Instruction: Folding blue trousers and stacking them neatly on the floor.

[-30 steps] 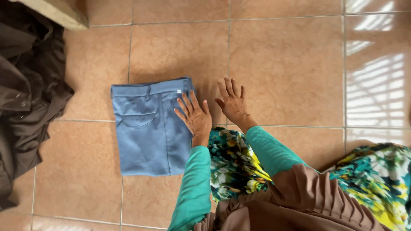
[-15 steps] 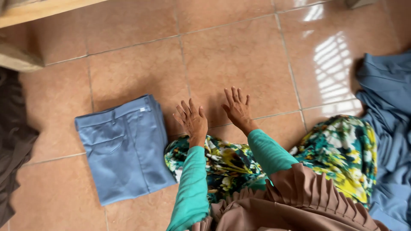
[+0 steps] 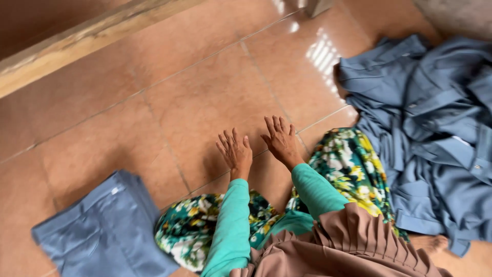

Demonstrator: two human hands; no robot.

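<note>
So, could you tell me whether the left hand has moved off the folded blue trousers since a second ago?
Yes. The left hand now hovers over bare floor tile, right of the folded blue trousers.

floor tiles (image 3: pixel 205 97): glazed ceramic, glossy, smooth | folded trousers (image 3: pixel 102 231): blue-grey woven cloth, matt | heap of garments (image 3: pixel 435 128): same matt cloth, creased | beam (image 3: pixel 77 41): rough bare wood | floral skirt (image 3: pixel 353 164): soft printed cloth

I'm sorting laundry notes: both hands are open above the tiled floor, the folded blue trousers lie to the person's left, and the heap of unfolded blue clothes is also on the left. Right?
Not quite. The head view shows the heap of unfolded blue clothes on the person's right, not the left. The rest holds: the left hand and right hand are open above the tiled floor, and the folded blue trousers lie to the left.
</note>
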